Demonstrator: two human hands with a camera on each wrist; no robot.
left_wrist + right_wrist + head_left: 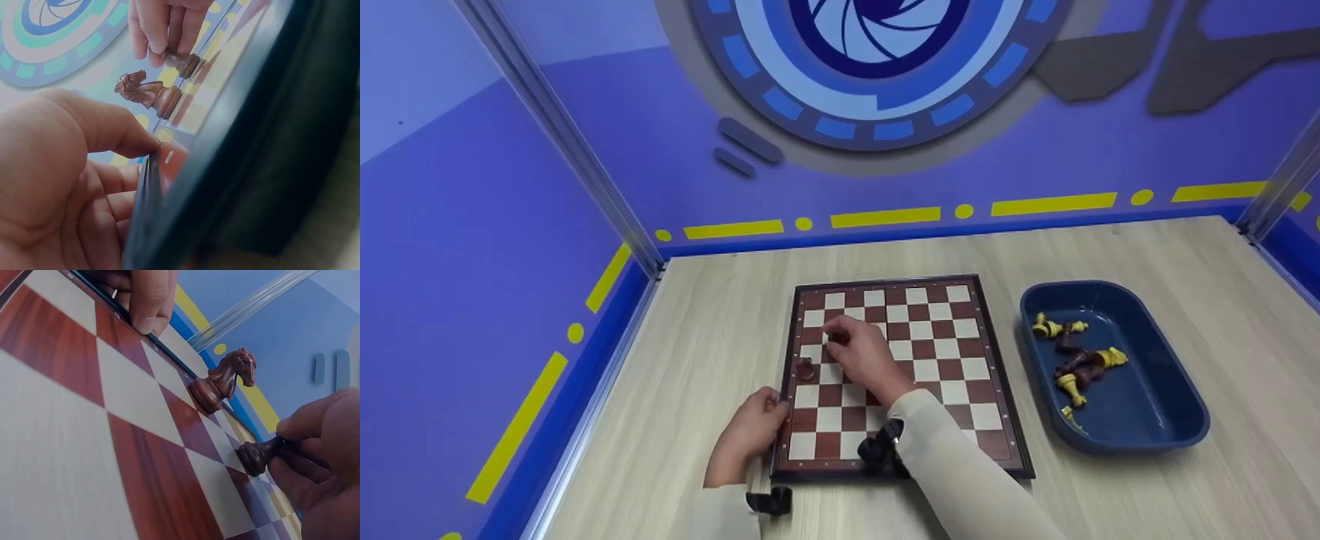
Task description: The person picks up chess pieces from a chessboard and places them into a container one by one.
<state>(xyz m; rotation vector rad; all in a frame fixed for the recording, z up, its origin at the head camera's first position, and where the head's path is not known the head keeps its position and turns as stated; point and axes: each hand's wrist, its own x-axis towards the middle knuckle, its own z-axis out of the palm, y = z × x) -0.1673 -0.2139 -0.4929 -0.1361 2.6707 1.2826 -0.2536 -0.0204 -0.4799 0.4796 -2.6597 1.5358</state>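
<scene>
A brown-and-white chessboard [954,393] lies on the table, and my left hand [748,429] grips its left edge, thumb on top and the other fingers curled at the side. Over the left part of the board, my right hand [867,358] pinches a dark brown chess piece [256,458] by its upper end. The piece's base is at the board surface; its top is hidden by the fingers, so its kind is unclear. Beside it, near the left edge, a dark brown knight [216,389] stands upright, between my two hands.
To the board's right sits a dark blue tray [1159,352] with several yellow chess pieces [1071,390] and dark ones [1081,369] lying in it. Blue panels [885,180] wall the table [720,322] at the back and sides.
</scene>
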